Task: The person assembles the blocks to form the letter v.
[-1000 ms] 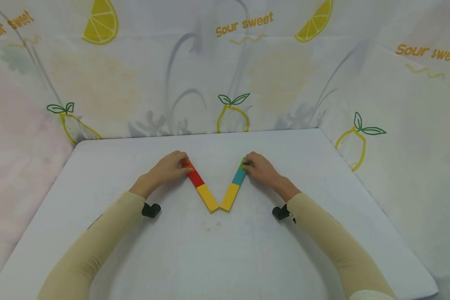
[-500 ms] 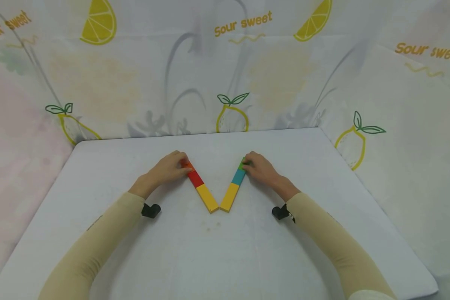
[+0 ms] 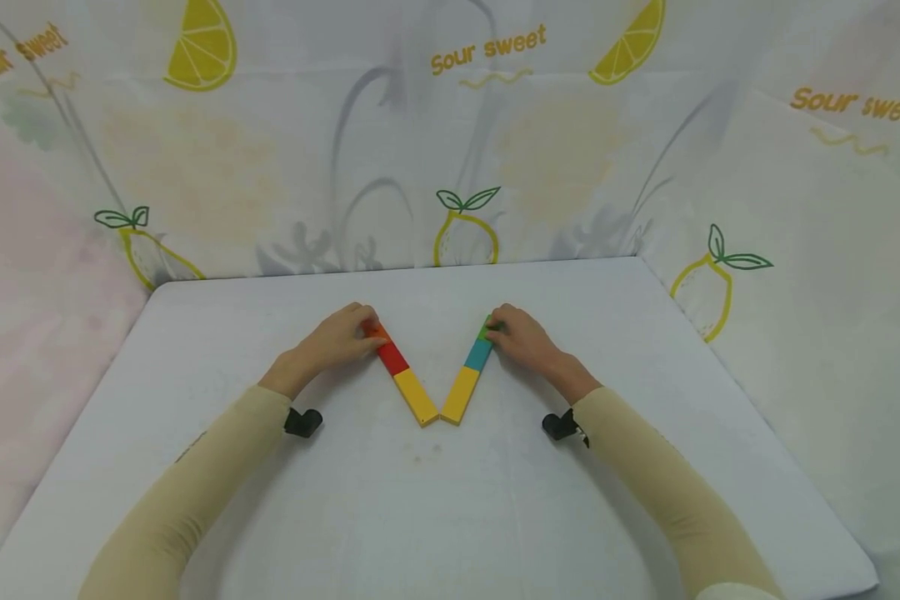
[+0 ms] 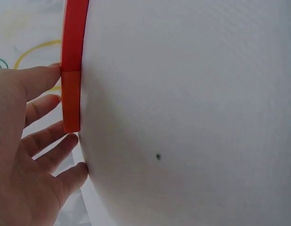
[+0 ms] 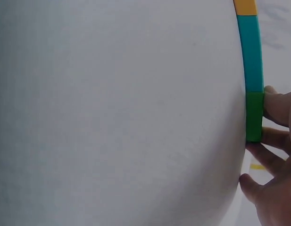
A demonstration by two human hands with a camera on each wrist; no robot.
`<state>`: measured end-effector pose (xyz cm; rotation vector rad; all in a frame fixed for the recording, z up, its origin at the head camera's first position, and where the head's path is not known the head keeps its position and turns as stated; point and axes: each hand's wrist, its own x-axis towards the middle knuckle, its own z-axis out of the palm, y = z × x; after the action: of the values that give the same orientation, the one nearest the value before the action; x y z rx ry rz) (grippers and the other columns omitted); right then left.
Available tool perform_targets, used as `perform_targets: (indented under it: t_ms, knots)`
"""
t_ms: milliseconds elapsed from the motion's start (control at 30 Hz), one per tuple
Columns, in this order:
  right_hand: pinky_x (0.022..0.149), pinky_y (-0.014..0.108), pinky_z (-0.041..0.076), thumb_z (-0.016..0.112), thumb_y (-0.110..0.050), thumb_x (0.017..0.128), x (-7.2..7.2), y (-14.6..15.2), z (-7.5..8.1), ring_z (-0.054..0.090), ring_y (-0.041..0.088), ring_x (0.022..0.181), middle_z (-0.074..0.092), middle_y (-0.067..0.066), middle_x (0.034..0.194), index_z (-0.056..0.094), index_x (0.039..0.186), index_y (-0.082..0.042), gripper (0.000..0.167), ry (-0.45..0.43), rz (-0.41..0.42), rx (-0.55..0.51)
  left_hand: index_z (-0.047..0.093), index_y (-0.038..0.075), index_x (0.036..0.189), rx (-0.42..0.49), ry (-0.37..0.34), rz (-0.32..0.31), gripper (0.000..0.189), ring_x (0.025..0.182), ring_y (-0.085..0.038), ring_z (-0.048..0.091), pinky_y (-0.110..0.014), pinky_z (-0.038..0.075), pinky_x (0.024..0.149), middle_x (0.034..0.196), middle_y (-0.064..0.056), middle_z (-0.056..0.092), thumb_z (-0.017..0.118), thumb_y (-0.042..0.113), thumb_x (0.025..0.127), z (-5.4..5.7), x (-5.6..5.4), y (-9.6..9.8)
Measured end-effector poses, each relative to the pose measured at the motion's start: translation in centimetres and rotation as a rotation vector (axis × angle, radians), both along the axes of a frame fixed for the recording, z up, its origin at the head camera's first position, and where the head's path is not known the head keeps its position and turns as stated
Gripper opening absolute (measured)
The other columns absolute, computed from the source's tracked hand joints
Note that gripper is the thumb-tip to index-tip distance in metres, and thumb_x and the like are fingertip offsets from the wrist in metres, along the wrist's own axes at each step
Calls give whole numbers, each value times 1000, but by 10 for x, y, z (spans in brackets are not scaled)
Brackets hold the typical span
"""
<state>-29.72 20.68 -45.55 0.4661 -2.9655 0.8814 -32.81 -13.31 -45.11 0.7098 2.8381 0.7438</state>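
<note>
Flat coloured blocks lie end to end in two rows that form a V on the white table. The left row has a yellow block [image 3: 416,397], a red block [image 3: 393,360] and an orange block [image 4: 71,101] at its far end. My left hand [image 3: 337,333] holds that orange block between thumb and fingers, the thumb near its seam with the red one. The right row runs from a yellow block [image 3: 460,396] through a blue block [image 3: 477,355] to a green block [image 5: 254,115]. My right hand [image 3: 527,337] pinches the green block. The yellow blocks meet at their near corners.
The white table [image 3: 450,517] ends at a back edge behind the hands. A lemon-printed cloth [image 3: 570,167] hangs behind and at both sides. Black wrist mounts [image 3: 303,422] stick out from both cuffs. Small faint spots mark the table in front of the V.
</note>
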Motion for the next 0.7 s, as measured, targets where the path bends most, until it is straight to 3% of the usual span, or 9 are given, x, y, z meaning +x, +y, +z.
perform_targets:
  t_ms: [400,700]
  knots:
    - [97,40,51,64,-16,96,-4,1,3,61,25,103,66,11,109,66,106,-4,15,4,7,34,60,11,111,1,-5,-6,28,105,-26,53,-43,48,96,117,-9,59,67,33,94,3,0,0]
    - [98,40,50,63,-18,97,-3,-1,6,60,24,104,66,10,112,65,113,-6,20,2,27,85,64,10,108,8,-6,-6,22,104,-26,54,-43,48,94,116,-9,61,65,28,96,5,2,-2]
